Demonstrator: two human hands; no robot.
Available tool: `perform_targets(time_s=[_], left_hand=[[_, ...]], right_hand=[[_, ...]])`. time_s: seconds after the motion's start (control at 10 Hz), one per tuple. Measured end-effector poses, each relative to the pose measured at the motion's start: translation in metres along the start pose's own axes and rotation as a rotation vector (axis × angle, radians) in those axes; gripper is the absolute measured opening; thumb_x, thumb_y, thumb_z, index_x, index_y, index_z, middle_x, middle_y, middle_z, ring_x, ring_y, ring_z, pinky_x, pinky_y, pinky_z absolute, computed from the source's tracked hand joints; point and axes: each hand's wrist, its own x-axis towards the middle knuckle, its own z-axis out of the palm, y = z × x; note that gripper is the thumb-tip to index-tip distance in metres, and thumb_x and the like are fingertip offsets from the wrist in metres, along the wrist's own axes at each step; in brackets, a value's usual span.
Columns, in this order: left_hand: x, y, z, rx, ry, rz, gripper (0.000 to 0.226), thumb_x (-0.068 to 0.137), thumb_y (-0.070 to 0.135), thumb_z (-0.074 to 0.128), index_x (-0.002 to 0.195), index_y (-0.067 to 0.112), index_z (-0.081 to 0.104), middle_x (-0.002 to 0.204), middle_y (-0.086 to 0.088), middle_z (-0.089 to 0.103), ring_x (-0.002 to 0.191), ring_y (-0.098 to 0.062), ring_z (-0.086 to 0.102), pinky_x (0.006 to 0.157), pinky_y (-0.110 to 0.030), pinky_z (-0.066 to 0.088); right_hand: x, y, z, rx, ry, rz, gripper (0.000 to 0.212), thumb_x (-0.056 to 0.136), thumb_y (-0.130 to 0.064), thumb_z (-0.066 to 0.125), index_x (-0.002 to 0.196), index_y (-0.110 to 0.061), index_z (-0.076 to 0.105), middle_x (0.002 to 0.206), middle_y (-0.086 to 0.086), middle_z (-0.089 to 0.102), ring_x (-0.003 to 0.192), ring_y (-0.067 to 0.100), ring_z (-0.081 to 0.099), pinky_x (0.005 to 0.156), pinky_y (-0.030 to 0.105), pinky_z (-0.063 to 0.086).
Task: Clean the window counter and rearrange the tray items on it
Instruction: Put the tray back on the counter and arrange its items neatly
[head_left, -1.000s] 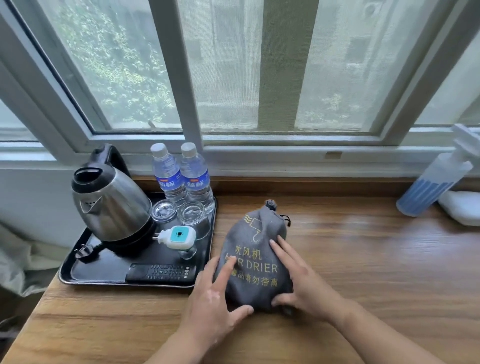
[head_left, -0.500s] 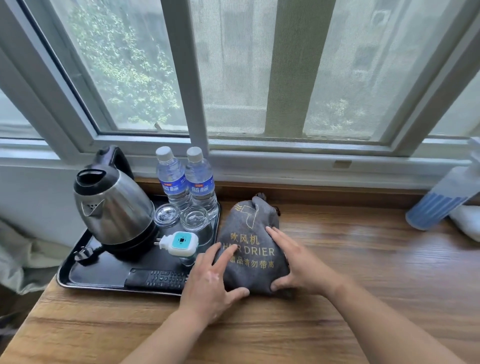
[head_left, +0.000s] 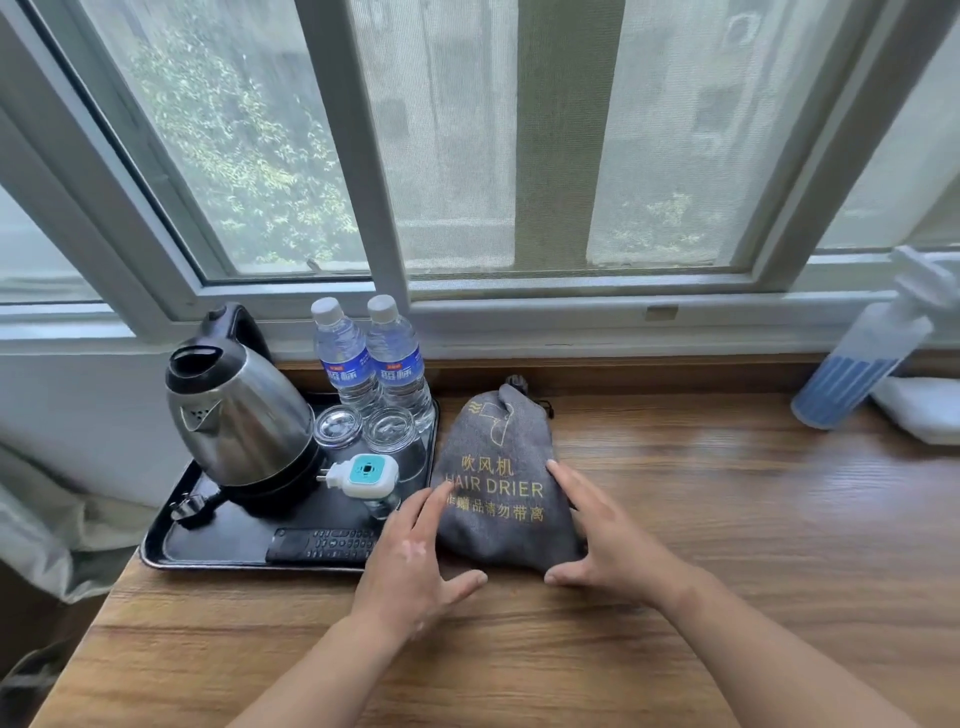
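A grey drawstring hair drier bag (head_left: 498, 467) with gold lettering lies on the wooden window counter (head_left: 753, 530), touching the right edge of the black tray (head_left: 156, 551). My left hand (head_left: 410, 561) is at the bag's left side with spread fingers; only the index fingertip touches it and the thumb is off it. My right hand (head_left: 613, 540) cups the bag's lower right corner, fingers on top and thumb at its front edge. The tray holds a steel kettle (head_left: 239, 415), two water bottles (head_left: 369, 358), two upturned glasses (head_left: 363, 428), a white and teal plug-in device (head_left: 363, 473) and a remote (head_left: 322, 543).
A spray bottle (head_left: 862, 358) leans at the far right by the window sill, with a white cloth (head_left: 919, 405) beside it. The window frame runs along the back of the counter. The counter's left end is just past the tray, with a curtain below.
The bag has slid away from me and leftward until it meets the tray. My left hand has loosened, its thumb now off the bag.
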Motion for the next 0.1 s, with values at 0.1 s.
perform_targets(time_s=[0.1], left_hand=[[-0.0082, -0.0003, -0.004, -0.009, -0.067, -0.022, 0.114, 0.069, 0.063, 0.079, 0.161, 0.03, 0.021, 0.152, 0.009, 0.041, 0.141, -0.011, 0.041, 0.121, -0.02, 0.026]], right_hand=[[-0.0132, -0.0002, -0.0009, 0.03, -0.017, 0.032, 0.132, 0.054, -0.056, 0.088, 0.155, -0.048, 0.003, 0.165, -0.019, 0.01, 0.148, -0.001, 0.019, 0.12, 0.031, 0.028]])
